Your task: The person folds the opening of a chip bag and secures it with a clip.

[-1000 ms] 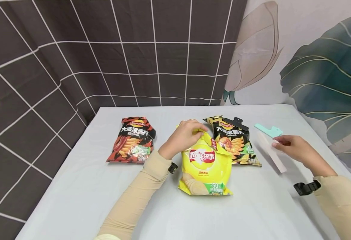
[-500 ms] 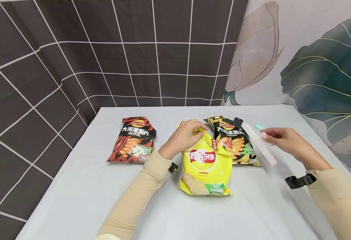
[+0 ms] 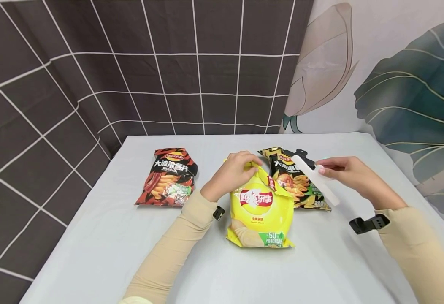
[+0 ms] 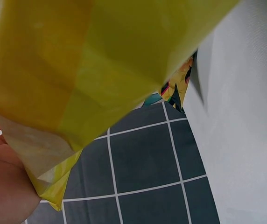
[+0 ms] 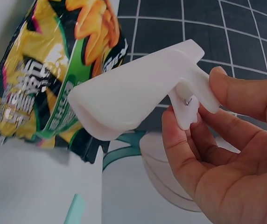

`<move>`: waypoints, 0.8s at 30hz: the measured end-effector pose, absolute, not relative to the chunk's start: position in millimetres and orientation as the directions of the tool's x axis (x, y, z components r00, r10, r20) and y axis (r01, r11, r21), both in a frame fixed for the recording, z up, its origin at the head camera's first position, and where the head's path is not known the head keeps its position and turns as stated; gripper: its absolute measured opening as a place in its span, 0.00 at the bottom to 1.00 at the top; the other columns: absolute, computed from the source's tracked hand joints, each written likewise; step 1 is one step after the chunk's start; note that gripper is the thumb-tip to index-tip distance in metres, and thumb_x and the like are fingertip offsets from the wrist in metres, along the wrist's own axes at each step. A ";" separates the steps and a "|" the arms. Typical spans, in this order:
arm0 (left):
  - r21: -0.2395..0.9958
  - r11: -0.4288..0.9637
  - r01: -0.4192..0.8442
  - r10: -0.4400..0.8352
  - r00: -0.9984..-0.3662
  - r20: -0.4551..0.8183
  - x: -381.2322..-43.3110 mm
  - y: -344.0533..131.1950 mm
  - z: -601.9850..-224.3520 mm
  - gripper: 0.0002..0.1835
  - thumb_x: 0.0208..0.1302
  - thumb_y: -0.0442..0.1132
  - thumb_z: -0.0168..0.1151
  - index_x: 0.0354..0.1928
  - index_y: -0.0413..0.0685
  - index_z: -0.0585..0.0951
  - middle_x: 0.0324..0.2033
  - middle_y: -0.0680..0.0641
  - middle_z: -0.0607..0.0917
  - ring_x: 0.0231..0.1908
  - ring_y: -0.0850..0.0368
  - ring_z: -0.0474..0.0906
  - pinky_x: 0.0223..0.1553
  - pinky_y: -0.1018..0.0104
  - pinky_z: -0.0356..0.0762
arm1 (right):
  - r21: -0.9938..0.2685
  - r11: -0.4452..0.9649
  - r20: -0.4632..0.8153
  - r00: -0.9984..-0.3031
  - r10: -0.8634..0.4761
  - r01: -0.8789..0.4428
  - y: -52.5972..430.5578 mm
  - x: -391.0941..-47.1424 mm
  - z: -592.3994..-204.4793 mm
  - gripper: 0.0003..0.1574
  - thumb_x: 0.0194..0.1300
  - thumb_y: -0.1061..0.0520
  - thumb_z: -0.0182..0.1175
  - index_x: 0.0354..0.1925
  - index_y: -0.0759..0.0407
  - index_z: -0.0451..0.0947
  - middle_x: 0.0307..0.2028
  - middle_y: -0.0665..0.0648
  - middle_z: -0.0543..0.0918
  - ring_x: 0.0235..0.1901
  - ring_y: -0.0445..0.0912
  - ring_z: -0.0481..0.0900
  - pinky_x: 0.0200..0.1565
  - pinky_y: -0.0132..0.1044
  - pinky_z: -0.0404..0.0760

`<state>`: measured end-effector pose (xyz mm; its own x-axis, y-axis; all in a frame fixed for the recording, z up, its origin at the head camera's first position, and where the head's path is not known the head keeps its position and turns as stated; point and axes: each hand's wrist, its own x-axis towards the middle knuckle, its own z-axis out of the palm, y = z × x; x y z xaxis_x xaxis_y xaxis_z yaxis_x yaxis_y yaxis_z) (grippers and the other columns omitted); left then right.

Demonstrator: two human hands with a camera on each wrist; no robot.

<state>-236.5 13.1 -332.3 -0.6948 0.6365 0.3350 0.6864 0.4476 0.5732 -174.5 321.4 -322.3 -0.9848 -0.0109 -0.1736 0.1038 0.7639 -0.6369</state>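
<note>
My left hand (image 3: pixel 234 172) pinches the folded top of a yellow chip bag (image 3: pixel 261 211), which stands on the table. In the left wrist view the yellow bag (image 4: pixel 77 60) fills much of the picture, and its held edge is partly hidden. Between thumb and fingers my right hand (image 3: pixel 353 175) holds a white bag clip (image 5: pixel 133 88) by its two handles, right of the yellow bag. In the head view the clip is in front of a black-and-gold chip bag (image 3: pixel 292 181), which has a black clip (image 3: pixel 299 157) on its top.
A red-and-black chip bag (image 3: pixel 169 177) lies at the left of the white table (image 3: pixel 104 236). A mint-green clip (image 5: pixel 75 210) lies on the table, mostly hidden behind my right hand in the head view. Dark grid cloth (image 3: pixel 176 76) hangs behind.
My right hand has carried the white clip leftward, away from the mint-green clip and toward the yellow bag. The left hand has kept its grip at the bag's top.
</note>
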 end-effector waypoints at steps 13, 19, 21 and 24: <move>0.564 0.464 0.683 0.633 -0.701 0.328 -237.2 13.9 -332.2 0.10 0.64 0.34 0.62 0.46 0.45 0.83 0.46 0.49 0.85 0.52 0.55 0.79 0.62 0.57 0.69 | -0.684 0.728 -0.132 -0.990 -0.056 0.050 297.8 -181.1 -315.1 0.35 0.68 0.41 0.56 0.63 0.64 0.71 0.57 0.69 0.77 0.51 0.56 0.75 0.57 0.57 0.73; 0.575 0.468 0.671 0.629 -0.710 0.316 -238.3 13.8 -333.7 0.10 0.64 0.35 0.62 0.47 0.46 0.83 0.46 0.49 0.85 0.53 0.54 0.78 0.62 0.58 0.68 | -0.686 0.727 -0.117 -0.990 -0.078 0.024 286.2 -183.8 -313.0 0.34 0.67 0.41 0.58 0.61 0.62 0.73 0.53 0.65 0.79 0.45 0.52 0.75 0.49 0.45 0.76; 0.581 0.467 0.667 0.628 -0.713 0.313 -238.1 13.6 -333.5 0.10 0.64 0.35 0.62 0.47 0.45 0.83 0.46 0.49 0.85 0.54 0.54 0.78 0.62 0.58 0.69 | -0.687 0.727 -0.106 -0.990 -0.088 0.009 282.4 -184.4 -313.0 0.33 0.66 0.42 0.59 0.60 0.62 0.74 0.50 0.64 0.80 0.43 0.53 0.74 0.45 0.41 0.75; 0.589 0.466 0.661 0.623 -0.717 0.312 -237.6 13.5 -333.0 0.10 0.64 0.35 0.62 0.47 0.45 0.82 0.47 0.48 0.85 0.54 0.54 0.78 0.61 0.59 0.70 | -0.690 0.724 -0.096 -0.990 -0.101 -0.007 277.0 -185.6 -313.3 0.30 0.66 0.45 0.60 0.59 0.62 0.75 0.47 0.63 0.81 0.40 0.54 0.73 0.39 0.36 0.74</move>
<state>-237.6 13.5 -333.0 -0.7171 0.6235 0.3117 0.6608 0.4658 0.5886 -185.6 277.0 -313.3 -0.9903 -0.1011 -0.0957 -0.0072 0.7237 -0.6901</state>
